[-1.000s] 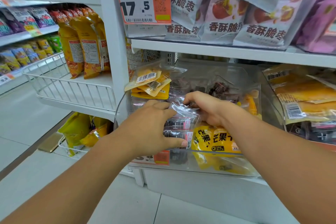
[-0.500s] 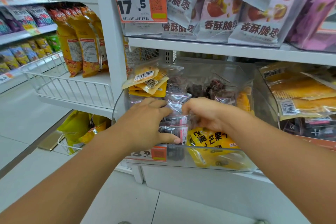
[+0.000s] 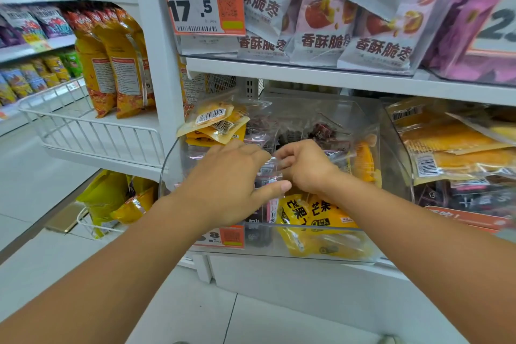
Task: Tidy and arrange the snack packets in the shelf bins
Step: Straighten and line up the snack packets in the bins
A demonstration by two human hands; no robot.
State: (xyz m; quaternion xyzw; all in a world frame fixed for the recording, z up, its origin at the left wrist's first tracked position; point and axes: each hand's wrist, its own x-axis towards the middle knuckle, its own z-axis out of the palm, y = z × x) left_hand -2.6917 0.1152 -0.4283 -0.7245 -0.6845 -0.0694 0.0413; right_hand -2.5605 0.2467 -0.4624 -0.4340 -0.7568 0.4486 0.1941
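A clear plastic bin [image 3: 391, 248] on the middle shelf holds mixed snack packets. Both my hands are inside it, over its front half. My left hand [image 3: 229, 181] grips a stack of clear packets with dark fruit [image 3: 269, 176], thumb in front and fingers behind. My right hand [image 3: 305, 167] pinches the top edge of the same stack from the right. Yellow mango packets [image 3: 315, 215] lie below my right wrist. More yellow packets [image 3: 215, 126] pile up at the bin's back left. Dark packets [image 3: 321, 131] fill the back.
A second clear bin [image 3: 402, 176] to the right holds orange and dark packets. The shelf above carries pale jujube bags [image 3: 324, 31] and an orange price tag [image 3: 202, 3]. A white wire basket [image 3: 92, 131] with orange bags stands left. Floor tiles lie below.
Both hands have closed in on the clear packet stack, and the right hand has shifted slightly left toward the left hand. The view has moved a little closer to the bin.
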